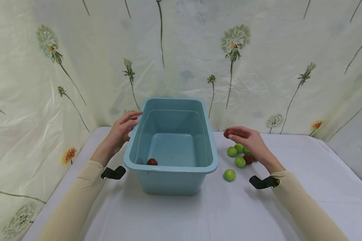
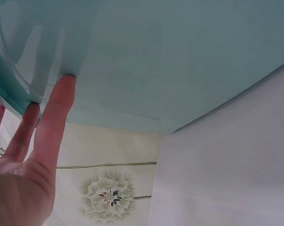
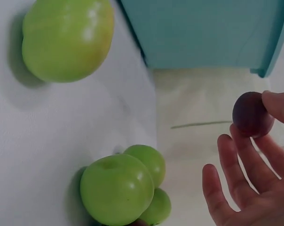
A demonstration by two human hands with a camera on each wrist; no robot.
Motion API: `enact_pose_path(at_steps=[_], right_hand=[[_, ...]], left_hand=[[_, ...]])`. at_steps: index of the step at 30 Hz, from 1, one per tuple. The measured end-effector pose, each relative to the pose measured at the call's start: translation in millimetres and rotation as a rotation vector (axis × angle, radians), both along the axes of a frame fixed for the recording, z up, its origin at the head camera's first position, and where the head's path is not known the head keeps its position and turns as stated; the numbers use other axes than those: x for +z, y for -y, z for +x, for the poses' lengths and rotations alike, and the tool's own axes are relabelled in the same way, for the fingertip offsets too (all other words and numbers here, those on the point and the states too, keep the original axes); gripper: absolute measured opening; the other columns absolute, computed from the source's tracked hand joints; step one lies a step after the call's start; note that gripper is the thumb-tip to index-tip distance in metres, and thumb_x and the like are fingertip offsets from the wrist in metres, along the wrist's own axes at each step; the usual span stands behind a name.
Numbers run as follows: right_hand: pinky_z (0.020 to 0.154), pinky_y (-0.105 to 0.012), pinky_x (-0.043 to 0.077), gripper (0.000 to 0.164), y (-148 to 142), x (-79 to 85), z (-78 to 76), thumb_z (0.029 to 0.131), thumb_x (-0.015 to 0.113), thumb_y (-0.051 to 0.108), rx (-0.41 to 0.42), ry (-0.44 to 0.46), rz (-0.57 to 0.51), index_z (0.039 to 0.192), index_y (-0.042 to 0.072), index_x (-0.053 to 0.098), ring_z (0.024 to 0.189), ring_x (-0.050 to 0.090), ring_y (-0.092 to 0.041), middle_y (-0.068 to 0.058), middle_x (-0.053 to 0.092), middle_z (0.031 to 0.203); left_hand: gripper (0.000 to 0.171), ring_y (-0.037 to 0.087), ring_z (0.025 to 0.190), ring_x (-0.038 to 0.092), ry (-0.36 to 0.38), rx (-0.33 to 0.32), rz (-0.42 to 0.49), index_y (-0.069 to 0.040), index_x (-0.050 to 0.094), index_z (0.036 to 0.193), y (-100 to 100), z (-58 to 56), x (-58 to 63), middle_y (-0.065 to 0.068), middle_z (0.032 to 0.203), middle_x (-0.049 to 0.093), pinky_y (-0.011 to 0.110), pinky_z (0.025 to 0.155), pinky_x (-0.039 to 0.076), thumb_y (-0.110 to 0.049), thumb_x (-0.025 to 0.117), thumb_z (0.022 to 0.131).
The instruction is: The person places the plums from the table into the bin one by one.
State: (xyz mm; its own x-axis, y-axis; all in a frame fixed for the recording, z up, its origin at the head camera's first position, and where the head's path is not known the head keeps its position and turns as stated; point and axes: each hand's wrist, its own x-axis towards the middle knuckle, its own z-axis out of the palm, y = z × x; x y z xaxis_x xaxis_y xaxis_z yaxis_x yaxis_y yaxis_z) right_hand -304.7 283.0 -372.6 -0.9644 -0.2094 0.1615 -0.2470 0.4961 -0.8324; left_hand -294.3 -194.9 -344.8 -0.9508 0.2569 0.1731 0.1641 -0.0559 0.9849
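A dark red plum (image 3: 251, 114) is pinched between the thumb and fingertips of my right hand (image 1: 249, 140), raised to the right of the blue plastic tub (image 1: 171, 182). My left hand (image 1: 120, 133) is at the tub's left side, its fingertips touching the wall near the rim. In the left wrist view its fingers (image 2: 51, 125) lie fairly straight against the tub. Another red plum (image 1: 152, 162) lies inside the tub, close to the front wall. Below my right hand, several green fruits (image 1: 240, 162) and a dark red plum (image 1: 248, 159) are grouped on the table.
One green fruit (image 1: 229, 174) lies apart from the group, nearer the front. A white cloth (image 1: 229, 214) covers the table. Behind it hangs a curtain (image 1: 187, 77) printed with dandelions. The tub's high rim stands between my two hands.
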Motion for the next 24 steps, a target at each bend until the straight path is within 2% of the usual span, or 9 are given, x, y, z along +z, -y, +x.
enact_pose_path(at_steps=[3,10,17,24], right_hand=[[0.093,-0.044,0.050,0.051,2,2.2,0.8,0.094,0.066,0.042,0.002,-0.004,-0.021,0.134,0.012,0.058,0.107,0.064,-0.018,-0.009,0.064,0.125],[0.089,-0.029,0.051,0.045,5,9.0,3.6,0.094,0.068,0.038,0.012,-0.020,-0.032,0.131,0.014,0.060,0.111,0.063,-0.023,-0.008,0.065,0.124],[0.095,-0.037,0.046,0.045,9,24.9,8.7,0.097,0.064,0.032,0.052,-0.085,0.048,0.137,0.011,0.056,0.117,0.059,-0.024,-0.009,0.062,0.128],[0.088,-0.026,0.048,0.045,15,41.5,12.9,0.097,0.064,0.028,0.059,-0.118,0.054,0.137,0.011,0.056,0.112,0.060,-0.021,-0.010,0.062,0.128]], left_hand=[[0.043,0.027,0.129,0.045,0.005,-0.003,0.007,-0.017,0.049,0.142,0,0.2,0.0,0.005,0.143,0.041,0.036,0.077,0.055,-0.029,0.055,0.101],[0.043,0.026,0.131,0.044,0.013,0.001,0.013,-0.018,0.049,0.142,0,0.6,-1.0,0.005,0.144,0.041,0.038,0.079,0.054,-0.030,0.055,0.101],[0.044,0.026,0.129,0.045,0.013,0.005,0.016,-0.017,0.048,0.143,-1,0.7,-3.0,0.005,0.144,0.041,0.038,0.081,0.054,-0.030,0.054,0.101],[0.043,0.026,0.129,0.046,0.009,0.008,0.016,-0.018,0.048,0.143,-1,0.3,-3.1,0.006,0.143,0.042,0.037,0.080,0.054,-0.031,0.053,0.102]])
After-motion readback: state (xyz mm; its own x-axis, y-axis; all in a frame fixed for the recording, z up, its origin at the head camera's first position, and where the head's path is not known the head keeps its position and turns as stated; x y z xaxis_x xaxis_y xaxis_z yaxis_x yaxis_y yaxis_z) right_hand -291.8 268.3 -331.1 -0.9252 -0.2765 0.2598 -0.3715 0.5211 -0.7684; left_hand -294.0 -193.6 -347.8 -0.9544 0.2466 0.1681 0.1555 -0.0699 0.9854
